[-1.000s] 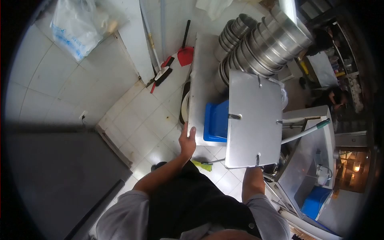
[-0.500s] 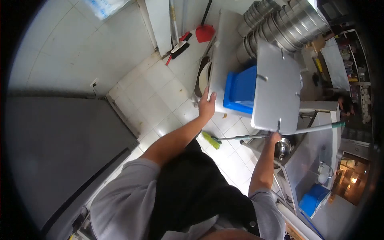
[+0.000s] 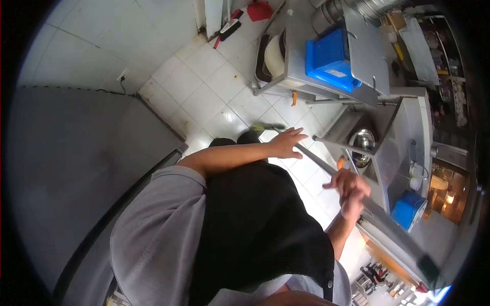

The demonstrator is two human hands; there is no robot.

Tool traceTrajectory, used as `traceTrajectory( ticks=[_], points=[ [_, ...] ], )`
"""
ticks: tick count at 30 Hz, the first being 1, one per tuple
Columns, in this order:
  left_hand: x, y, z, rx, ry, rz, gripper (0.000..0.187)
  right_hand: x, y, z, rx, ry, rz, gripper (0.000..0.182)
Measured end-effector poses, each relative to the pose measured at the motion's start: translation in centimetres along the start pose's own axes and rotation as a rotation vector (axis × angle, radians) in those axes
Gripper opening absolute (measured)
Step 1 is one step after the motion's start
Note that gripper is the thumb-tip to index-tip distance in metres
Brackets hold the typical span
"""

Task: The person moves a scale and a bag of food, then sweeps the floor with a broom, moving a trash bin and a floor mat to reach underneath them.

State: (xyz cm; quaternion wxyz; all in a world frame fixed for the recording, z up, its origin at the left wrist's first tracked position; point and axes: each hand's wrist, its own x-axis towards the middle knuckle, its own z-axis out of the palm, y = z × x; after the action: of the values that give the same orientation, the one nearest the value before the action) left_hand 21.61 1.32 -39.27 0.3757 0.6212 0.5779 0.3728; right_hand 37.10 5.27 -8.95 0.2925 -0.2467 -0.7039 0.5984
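Observation:
A broom with green bristles (image 3: 265, 126) and a long grey handle (image 3: 319, 162) slants across my front, bristles down on the tiles, its upper end at the lower right. My right hand (image 3: 352, 189) is closed round the handle at mid length, slightly blurred. Close to the lower handle, my left hand (image 3: 287, 144) is open, fingers spread and palm down. Beyond them, a steel table (image 3: 298, 61) carries a blue plastic bin (image 3: 332, 58) and a flat metal lid (image 3: 370, 56) leaning against it.
A steel sink counter (image 3: 393, 148) with a shiny metal bowl (image 3: 362, 145) stands at right, with a blue container (image 3: 408, 210) nearby. A large grey appliance (image 3: 87, 168) fills the left. Near the wall are a red dustpan (image 3: 260, 10) and a brush (image 3: 230, 28).
My left hand has left the table edge and moved down toward the broom. My right hand has come away from the lid, and the broom's upper end has swung toward me.

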Motion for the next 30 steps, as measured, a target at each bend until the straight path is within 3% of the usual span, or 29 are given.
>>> traceTrajectory(
  ticks=[1,2,3,4,6,7,8,9,10,12,13,15,18,20,22,24,25,26,27,28,30],
  points=[
    [-0.5,-0.8,0.3,-0.053,0.082,0.109,0.066,-0.3,-2.2,1.3,0.015,-0.066,-0.029,0.071],
    [-0.1,-0.2,-2.0,0.035,-0.15,0.068,0.032,-0.5,-4.1,2.1,0.014,-0.101,-0.053,0.073],
    [-0.9,-0.4,-2.9,-0.017,-0.12,-0.015,0.015,-0.5,-5.1,1.6,0.0,-0.196,-0.072,0.071],
    [-2.1,-1.4,-4.2,-0.041,0.137,0.156,0.02,0.3,-5.5,0.8,0.034,-0.288,-0.187,0.068],
    [-2.2,-3.8,-8.7,0.161,0.163,0.065,0.038,0.6,-6.9,-1.1,0.17,-0.379,-0.377,0.062],
    [-1.4,-8.4,-9.8,0.207,0.196,0.025,0.035,0.3,-7.6,-1.6,0.273,-0.377,-0.454,0.061],
    [-0.1,-10.3,-13.3,0.28,0.197,-0.092,0.036,1.0,-7.2,-1.5,0.322,-0.371,-0.454,0.06],
    [1.3,-11.8,-16.3,0.332,0.258,-0.165,0.016,2.4,-5.9,-0.4,0.294,-0.359,-0.466,0.057],
    [3.3,-14.3,-18.9,0.455,0.209,-0.223,0.014,3.1,-4.1,1.7,0.26,-0.269,-0.398,0.056],
    [6.0,-17.6,-20.4,0.569,0.228,-0.395,0.034,4.3,-0.9,6.5,0.173,-0.144,-0.309,0.051],
    [6.9,-19.2,-20.5,0.535,0.228,-0.379,0.036,4.7,0.3,8.5,0.12,-0.109,-0.287,0.048],
    [8.3,-22.5,-20.1,0.468,0.226,-0.348,0.04,3.5,3.0,11.1,0.051,0.042,-0.289,0.043],
    [9.8,-28.0,-18.6,0.542,0.217,-0.177,0.038,1.6,4.3,11.0,-0.099,0.012,-0.348,0.035],
    [9.6,-34.1,-16.3,0.582,0.16,-0.249,0.04,0.8,7.3,11.0,-0.121,-0.016,-0.354,0.028],
    [6.4,-37.2,-16.8,0.636,0.215,-0.233,0.045,1.3,12.2,12.5,-0.108,0.09,-0.325,0.021],
    [3.5,-30.2,-14.1,0.609,0.078,-0.432,0.046,-1.9,17.9,11.9,-0.066,0.172,-0.144,0.016],
    [1.4,-30.7,-11.1,0.603,-0.022,-0.452,0.046,-4.1,20.0,11.2,-0.05,0.161,-0.069,0.014],
    [-0.9,-31.7,-9.1,0.599,-0.122,-0.472,0.046,-6.2,20.6,11.2,-0.094,0.071,-0.12,0.012],
    [-3.3,-29.0,-7.5,0.583,-0.19,-0.461,0.043,-8.3,20.4,11.8,-0.139,-0.019,-0.171,0.011],
    [-6.2,-30.5,-4.9,0.535,-0.078,-0.237,0.04,-10.0,15.8,11.9,-0.202,0.028,-0.075,0.016],
    [-9.8,-25.2,0.8,0.375,-0.072,-0.178,0.037,-16.1,12.3,9.9,-0.272,0.01,-0.031,0.021]
  ],
)
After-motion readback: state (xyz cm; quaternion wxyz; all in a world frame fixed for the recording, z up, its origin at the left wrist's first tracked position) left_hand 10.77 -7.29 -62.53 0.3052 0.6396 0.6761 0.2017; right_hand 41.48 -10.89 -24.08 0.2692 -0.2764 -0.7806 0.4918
